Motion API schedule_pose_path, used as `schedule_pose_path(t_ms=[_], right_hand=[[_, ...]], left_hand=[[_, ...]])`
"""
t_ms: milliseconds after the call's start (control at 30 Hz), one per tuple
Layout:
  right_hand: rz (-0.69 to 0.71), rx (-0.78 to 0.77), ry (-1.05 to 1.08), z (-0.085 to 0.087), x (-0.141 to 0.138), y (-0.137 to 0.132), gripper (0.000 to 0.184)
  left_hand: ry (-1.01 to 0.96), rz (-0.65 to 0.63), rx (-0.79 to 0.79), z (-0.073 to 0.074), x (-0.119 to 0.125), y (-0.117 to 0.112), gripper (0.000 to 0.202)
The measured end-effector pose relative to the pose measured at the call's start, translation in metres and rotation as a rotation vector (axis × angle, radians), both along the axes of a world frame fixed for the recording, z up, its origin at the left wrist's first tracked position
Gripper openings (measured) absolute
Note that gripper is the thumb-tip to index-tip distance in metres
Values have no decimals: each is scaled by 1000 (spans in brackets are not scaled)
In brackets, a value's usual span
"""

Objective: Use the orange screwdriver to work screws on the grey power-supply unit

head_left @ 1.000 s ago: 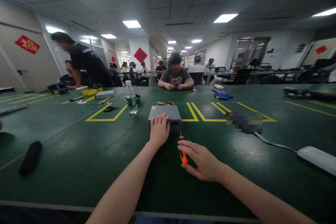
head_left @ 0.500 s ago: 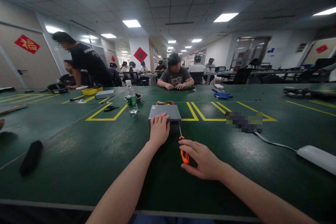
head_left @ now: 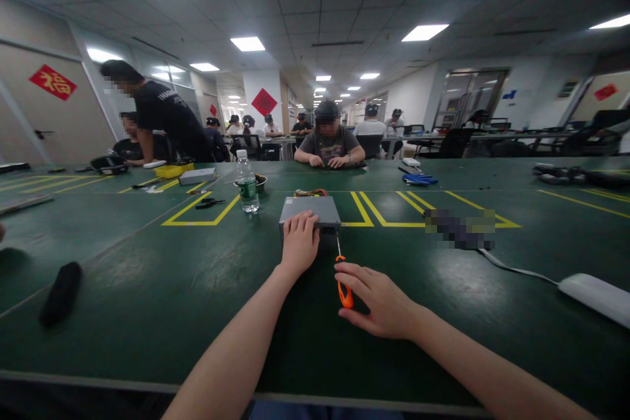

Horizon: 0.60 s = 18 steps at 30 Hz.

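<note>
On the green table [head_left: 147,328], straight ahead in the head view, I have the gray metal box [head_left: 317,206] lying flat, its socket [head_left: 329,231] facing me and bundled wires [head_left: 315,193] showing at the far edge. My left hand [head_left: 301,246] lies over its near edge, fingers extended across the top, pressing rather than pinching. I judge the box stiff and rather heavy for its size, with a smooth casing that could skid on this tabletop under a push. Flat pressure on top suits steadying it; for lifting, I'd take its two opposite side walls, never the soft wires, which could pull loose.

My right hand [head_left: 381,302] has fingertips and thumb loosely closed around the orange handle of the screwdriver [head_left: 346,296]. Its thin shaft reaches the box's near right corner; whether the tip sits in a screw, I can't tell. I expect the tool to be light and rigid, best held at the thick of the handle, with slipping the main risk.
</note>
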State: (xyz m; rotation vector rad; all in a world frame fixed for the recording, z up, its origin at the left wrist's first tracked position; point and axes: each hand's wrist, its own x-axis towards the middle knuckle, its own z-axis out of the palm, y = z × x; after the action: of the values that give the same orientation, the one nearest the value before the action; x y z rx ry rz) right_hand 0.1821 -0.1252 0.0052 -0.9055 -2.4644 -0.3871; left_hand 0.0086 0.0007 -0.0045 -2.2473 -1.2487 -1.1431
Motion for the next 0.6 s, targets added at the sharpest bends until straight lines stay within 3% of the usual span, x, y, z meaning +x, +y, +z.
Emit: schedule_pose_path(t_ms=[100,367,600], right_hand=[[17,35,-55,2,0,0,38],[-19,125,142,-5,2,4,30],[-6,59,-20,-1,0,1,41]], left_hand=[[-2,-2,7,0,-1,0,27],[-1,-10,2,2,-1,-1,26],[-3,-11,-1,2,-1,-2,26]])
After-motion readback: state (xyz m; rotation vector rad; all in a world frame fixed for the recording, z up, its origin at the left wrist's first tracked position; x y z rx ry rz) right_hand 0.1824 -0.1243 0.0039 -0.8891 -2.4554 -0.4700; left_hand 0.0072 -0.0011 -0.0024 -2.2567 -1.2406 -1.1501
